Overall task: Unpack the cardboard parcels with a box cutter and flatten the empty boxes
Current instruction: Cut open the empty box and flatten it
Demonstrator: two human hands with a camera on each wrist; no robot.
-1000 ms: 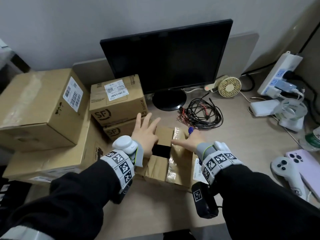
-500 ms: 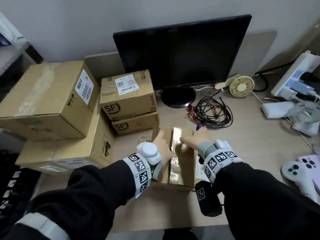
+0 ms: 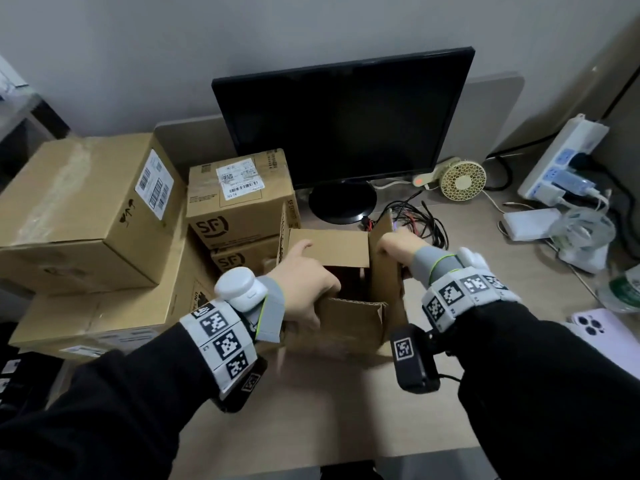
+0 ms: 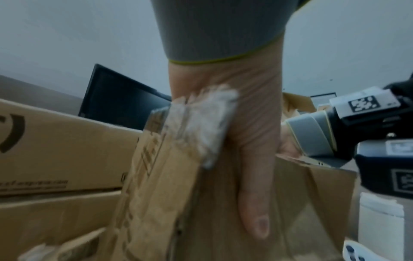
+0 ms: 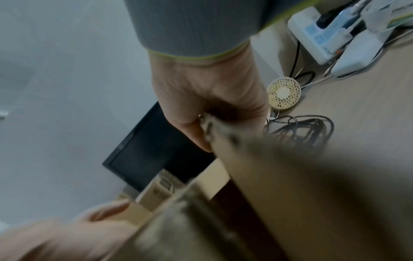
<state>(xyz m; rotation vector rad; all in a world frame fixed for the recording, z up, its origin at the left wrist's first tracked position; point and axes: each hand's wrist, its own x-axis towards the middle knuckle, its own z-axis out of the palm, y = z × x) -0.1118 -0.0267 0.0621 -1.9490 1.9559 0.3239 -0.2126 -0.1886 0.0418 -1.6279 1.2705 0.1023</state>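
A small brown cardboard box (image 3: 349,323) stands open on the desk (image 3: 311,410) between my hands, its inside dark. My left hand (image 3: 304,282) grips the box's left wall, and the thumb (image 4: 254,203) lies down the cardboard (image 4: 156,194) in the left wrist view. My right hand (image 3: 394,247) is curled round the top edge of the right flap (image 3: 382,271), which stands upright. The right wrist view shows that fist (image 5: 208,98) pinching the flap's edge (image 5: 290,176). A small purple tip shows beside the right fingers; I cannot tell what it is. No box cutter is plainly visible.
Sealed parcels are stacked at the left: a big box (image 3: 86,209), two SF boxes (image 3: 239,199) and a flat box (image 3: 104,306) beneath. Behind stand a monitor (image 3: 343,123), tangled cables (image 3: 419,223), a small fan (image 3: 462,180) and a power strip (image 3: 561,157). A phone (image 3: 606,334) lies at right.
The flaps lay shut under both hands half a second ago. Now they are pulled apart, the right flap stands up and the box's inside shows.
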